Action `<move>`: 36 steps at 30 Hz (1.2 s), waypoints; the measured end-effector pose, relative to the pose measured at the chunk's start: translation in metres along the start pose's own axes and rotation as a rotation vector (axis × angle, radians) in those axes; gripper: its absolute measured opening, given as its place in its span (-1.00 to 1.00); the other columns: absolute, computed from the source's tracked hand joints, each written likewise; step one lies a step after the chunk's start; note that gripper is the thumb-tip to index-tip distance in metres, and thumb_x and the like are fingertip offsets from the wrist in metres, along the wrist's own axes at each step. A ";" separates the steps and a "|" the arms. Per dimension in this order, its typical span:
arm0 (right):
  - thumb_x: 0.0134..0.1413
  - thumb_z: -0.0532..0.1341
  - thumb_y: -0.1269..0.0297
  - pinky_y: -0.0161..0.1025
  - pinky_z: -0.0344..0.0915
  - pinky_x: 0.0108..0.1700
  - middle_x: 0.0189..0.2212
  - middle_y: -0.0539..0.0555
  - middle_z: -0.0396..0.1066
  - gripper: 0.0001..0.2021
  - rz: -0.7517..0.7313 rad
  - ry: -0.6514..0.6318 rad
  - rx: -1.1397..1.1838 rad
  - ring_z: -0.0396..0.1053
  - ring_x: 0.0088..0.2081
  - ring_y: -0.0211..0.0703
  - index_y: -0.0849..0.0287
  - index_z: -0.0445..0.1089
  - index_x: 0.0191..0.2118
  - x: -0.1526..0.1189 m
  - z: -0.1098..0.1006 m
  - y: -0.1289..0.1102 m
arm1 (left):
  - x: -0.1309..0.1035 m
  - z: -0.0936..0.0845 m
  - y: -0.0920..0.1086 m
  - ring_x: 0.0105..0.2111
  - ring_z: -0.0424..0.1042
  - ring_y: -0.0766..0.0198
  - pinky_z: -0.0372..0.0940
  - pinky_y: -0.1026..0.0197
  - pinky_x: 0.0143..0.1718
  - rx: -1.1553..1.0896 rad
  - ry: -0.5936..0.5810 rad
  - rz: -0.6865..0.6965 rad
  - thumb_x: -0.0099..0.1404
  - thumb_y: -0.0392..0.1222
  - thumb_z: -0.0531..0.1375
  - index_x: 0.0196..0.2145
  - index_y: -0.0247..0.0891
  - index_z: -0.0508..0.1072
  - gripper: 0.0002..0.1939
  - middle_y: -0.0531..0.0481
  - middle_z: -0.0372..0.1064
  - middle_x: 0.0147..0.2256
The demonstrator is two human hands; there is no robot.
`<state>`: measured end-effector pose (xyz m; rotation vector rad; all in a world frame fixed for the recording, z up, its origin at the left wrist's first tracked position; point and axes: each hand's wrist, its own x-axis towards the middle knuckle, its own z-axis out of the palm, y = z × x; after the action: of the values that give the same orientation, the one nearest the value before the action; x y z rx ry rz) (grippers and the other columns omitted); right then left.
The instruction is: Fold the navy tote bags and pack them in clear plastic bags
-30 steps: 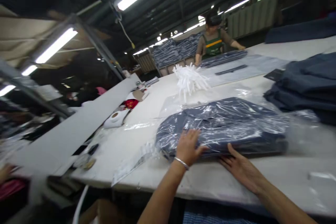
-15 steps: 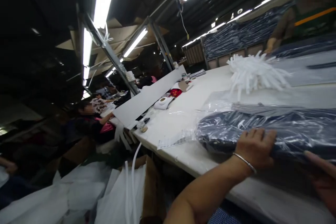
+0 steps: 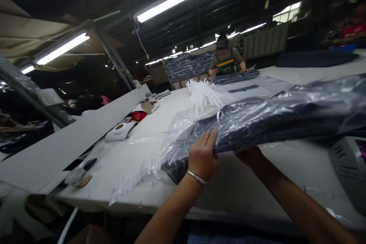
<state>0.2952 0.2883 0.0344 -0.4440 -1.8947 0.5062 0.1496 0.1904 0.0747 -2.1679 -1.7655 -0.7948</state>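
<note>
Long dark-blue folded garment in glossy, wrinkled clear plastic point(image 3: 257, 122), raised over white table point(image 3: 160, 122). Left hand point(image 3: 202, 156) grasps its near edge; right hand point(image 3: 251, 156) underneath, grip hidden.

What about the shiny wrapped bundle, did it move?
Yes, up: the bundle's right part has risen off the white table, with the right hand underneath.

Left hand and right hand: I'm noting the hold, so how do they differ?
The left hand lies on the bagged bundle, fingers in view; the right hand reaches under it, fingers hidden. The left hand has a bracelet at the wrist; the right hand shows none. Both are at the same bundle.
</note>
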 end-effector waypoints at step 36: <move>0.20 0.19 0.04 -0.19 0.24 0.08 0.00 0.12 0.49 -0.63 0.326 -0.757 -0.380 0.39 0.05 0.01 0.14 0.50 0.00 0.101 0.023 0.095 | -0.126 0.070 0.015 -0.38 0.57 0.10 0.29 0.30 -0.57 -1.402 -0.854 -0.908 0.10 0.43 0.17 -0.11 -0.39 0.51 -0.23 -0.36 0.55 -0.22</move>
<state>0.2447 0.4183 0.0541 -0.9145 -2.6860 0.5772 0.1670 0.1174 -0.0488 -2.4734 -3.4815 -1.9746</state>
